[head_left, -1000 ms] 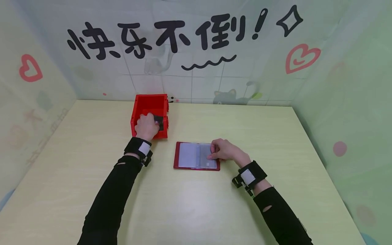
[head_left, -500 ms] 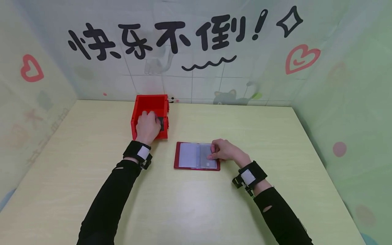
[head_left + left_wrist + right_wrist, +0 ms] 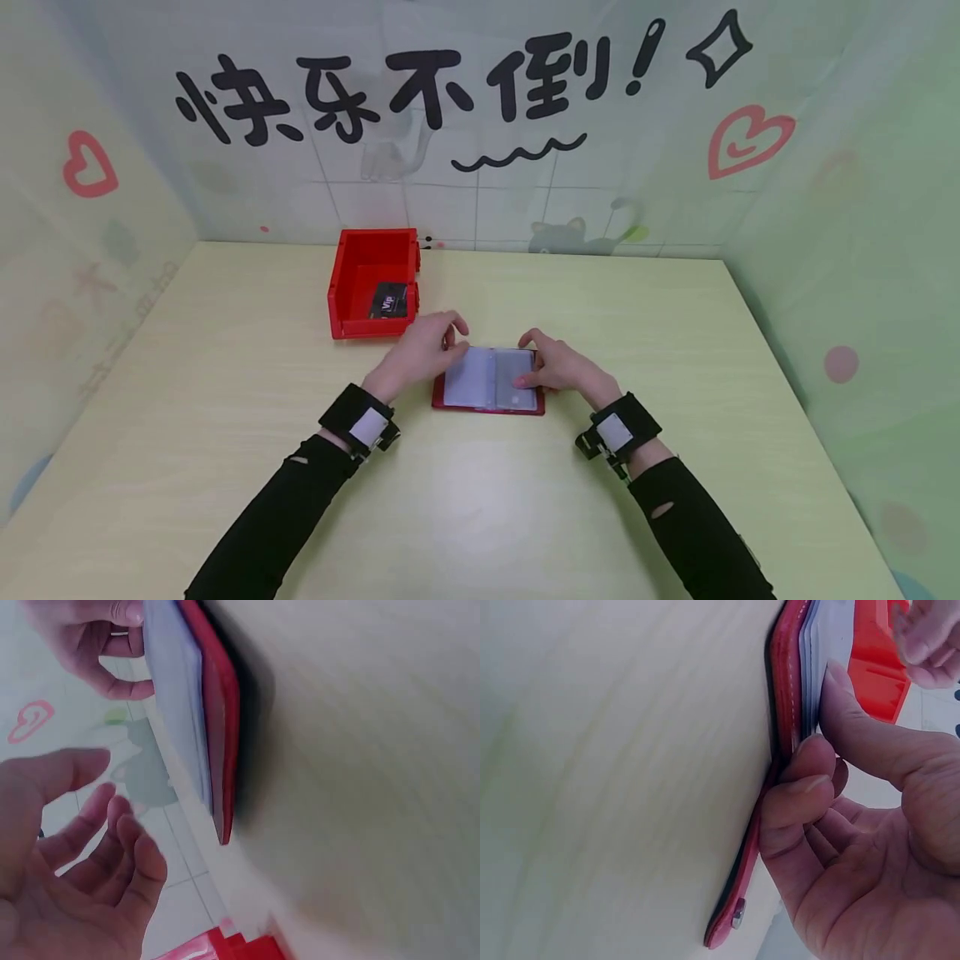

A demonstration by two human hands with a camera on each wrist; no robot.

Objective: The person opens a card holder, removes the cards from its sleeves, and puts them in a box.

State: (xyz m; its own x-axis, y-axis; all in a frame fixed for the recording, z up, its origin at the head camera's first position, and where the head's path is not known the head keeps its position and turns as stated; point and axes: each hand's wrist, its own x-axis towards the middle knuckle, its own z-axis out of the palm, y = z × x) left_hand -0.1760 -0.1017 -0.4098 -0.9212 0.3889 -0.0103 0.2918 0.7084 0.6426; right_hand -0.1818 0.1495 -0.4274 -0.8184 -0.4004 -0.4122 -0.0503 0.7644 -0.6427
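Observation:
A red card holder (image 3: 491, 410) lies spread on the table, its clear sleeves (image 3: 468, 379) facing up. My right hand (image 3: 566, 368) pinches its right side; in the right wrist view the thumb (image 3: 844, 701) presses on the stacked sleeves and curled fingers sit at their edge. A strap with a metal snap (image 3: 739, 913) sticks out below those fingers. Over the holder's left part hovers my left hand (image 3: 423, 348), fingers loosely bent; the left wrist view shows a gap between its thumb and fingers, with nothing held. A black card marked "Vip" (image 3: 388, 300) lies inside the red bin (image 3: 372, 328).
The bin stands behind and left of the card holder, near my left hand. Pale wood table (image 3: 480, 508) surrounds both. A printed backdrop (image 3: 480, 208) rises along the table's back edge and continues down both sides.
My left hand has come out of the red bin and moved right and nearer to the card holder, exposing the black card. My right hand keeps its grip on the holder.

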